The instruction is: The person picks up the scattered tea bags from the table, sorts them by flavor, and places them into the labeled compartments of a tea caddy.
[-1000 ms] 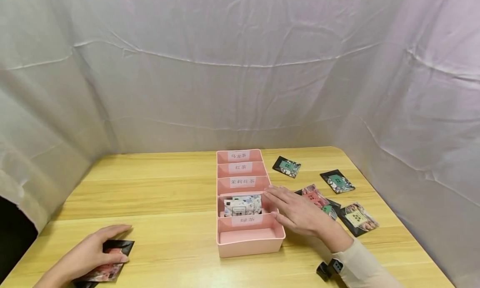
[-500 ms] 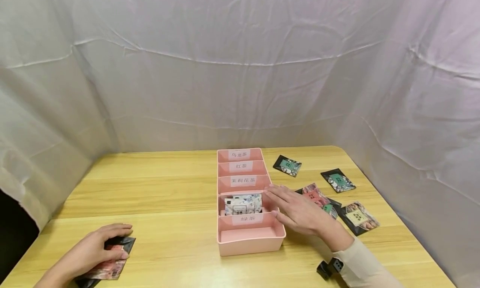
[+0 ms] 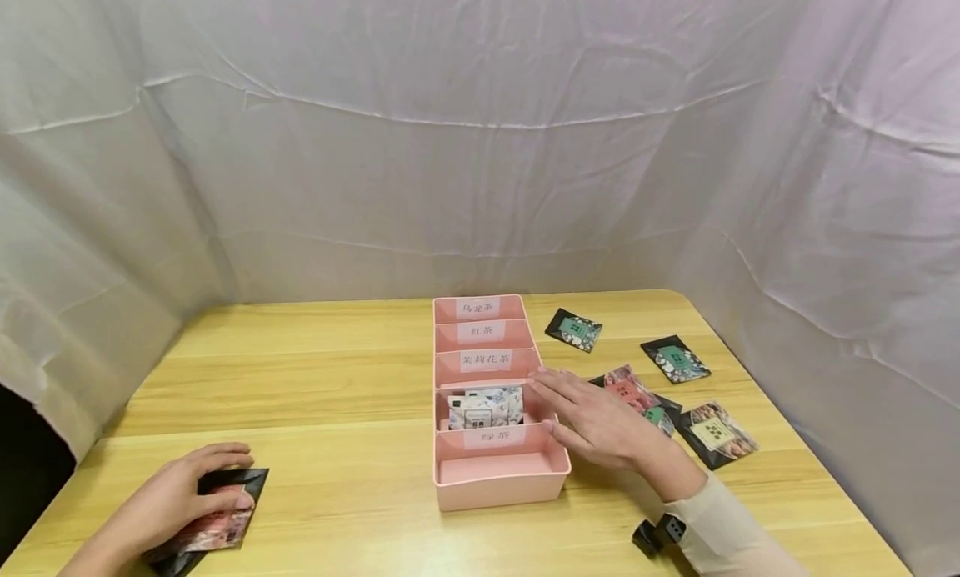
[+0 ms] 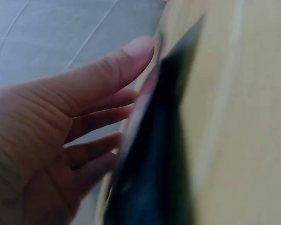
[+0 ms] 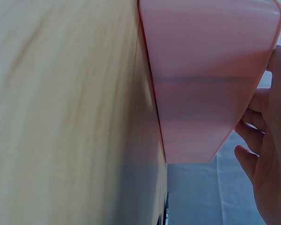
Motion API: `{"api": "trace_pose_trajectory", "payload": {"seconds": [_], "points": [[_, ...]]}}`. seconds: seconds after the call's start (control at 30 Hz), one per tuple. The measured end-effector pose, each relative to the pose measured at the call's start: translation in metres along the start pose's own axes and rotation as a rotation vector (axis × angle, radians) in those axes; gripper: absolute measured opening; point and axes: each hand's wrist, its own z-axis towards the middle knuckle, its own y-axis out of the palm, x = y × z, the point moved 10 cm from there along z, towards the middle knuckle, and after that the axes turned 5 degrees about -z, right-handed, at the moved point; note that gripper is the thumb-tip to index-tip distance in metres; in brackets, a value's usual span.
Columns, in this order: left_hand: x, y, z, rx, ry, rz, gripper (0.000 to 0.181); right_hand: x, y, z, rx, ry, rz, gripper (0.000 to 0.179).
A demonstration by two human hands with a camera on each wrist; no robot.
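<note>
My left hand lies over a red-labelled tea packet and black packaging beneath it at the table's front left. The thumb touches the red label; the other fingers bend loosely near the far edge. In the left wrist view, a black packet appears blurred beside the fingertips. A pink divided box with Chinese labels stands mid-table. White floral tea packets stand in its second compartment from the front. My right hand rests, fingers extended, on the box's right rim; the right wrist view shows the fingertips there.
Right of the box lie two green-labelled black packets, a red-labelled one partly over another green one, and a yellow-labelled packet. A wrist camera sits by the right sleeve. Grey curtains surround the table.
My left hand has shifted slightly away from me and left, with the red-labelled packet sliding a little under it. The right hand stays on the box rim.
</note>
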Motion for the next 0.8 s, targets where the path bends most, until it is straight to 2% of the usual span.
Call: {"api": "trace_pose_trajectory", "payload": {"seconds": [0.13, 0.33, 0.43, 0.57, 0.8], "points": [[-0.006, 0.001, -0.005, -0.078, 0.024, -0.021, 0.058, 0.000, 0.001, 0.001, -0.001, -0.001, 0.000, 0.058], [-0.020, 0.002, -0.009, -0.190, -0.032, -0.019, 0.071, 0.000, 0.001, 0.001, 0.002, -0.005, -0.014, 0.058], [-0.021, 0.000, -0.009, -0.187, -0.036, -0.009, 0.071, 0.000, 0.002, 0.001, -0.003, 0.000, -0.015, 0.058], [-0.018, -0.002, -0.007, -0.149, -0.022, 0.022, 0.071, 0.000, 0.001, 0.000, 0.001, 0.000, -0.014, 0.057], [-0.015, -0.006, -0.001, -0.121, -0.048, 0.023, 0.067, 0.000, -0.001, 0.000, 0.017, 0.001, -0.019, 0.057]]}}
